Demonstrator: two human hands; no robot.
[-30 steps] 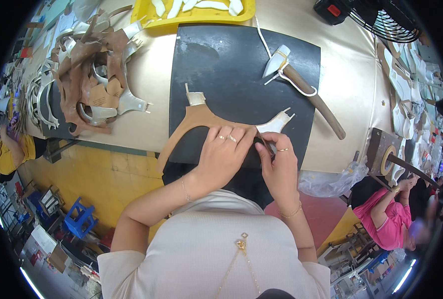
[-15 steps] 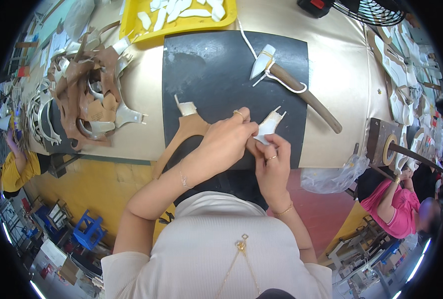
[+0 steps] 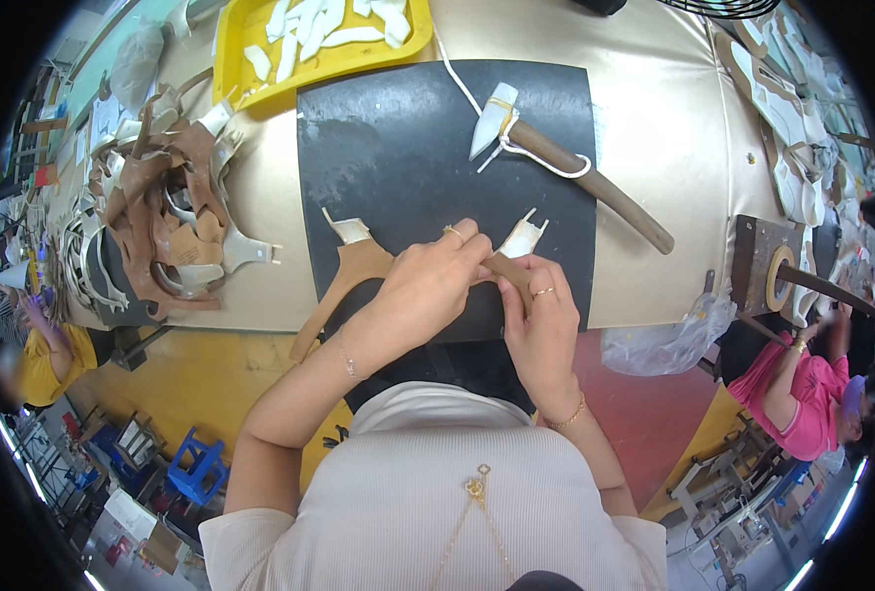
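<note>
A tan leather shoe-upper piece (image 3: 350, 279), curved like a wide arch, lies across the near part of the black mat (image 3: 398, 128). One branch ends at the left in a pale tab with a thin strip. The other runs to the right and ends in a white-faced tab (image 3: 524, 238) with two narrow prongs. My left hand (image 3: 433, 286) is closed, fingertips pinching the leather just below that white tab. My right hand (image 3: 544, 320) grips the same branch from the right, thumb underneath and fingers bent over it. Between my hands, the tan side faces up; my fingers hide part of it.
A hammer (image 3: 595, 187) with white cord lies on the mat's right side. Behind stands a yellow tray (image 3: 290, 96) of white pieces. Brown and pale leather parts (image 3: 176, 222) are heaped left. A plastic bag (image 3: 664, 340) hangs at the right table edge. People sit at both sides.
The white face beside my fingertips showed larger before; now tan leather is turned up over its lower part. Both hands stay on the piece. The whole view has shifted slightly.
</note>
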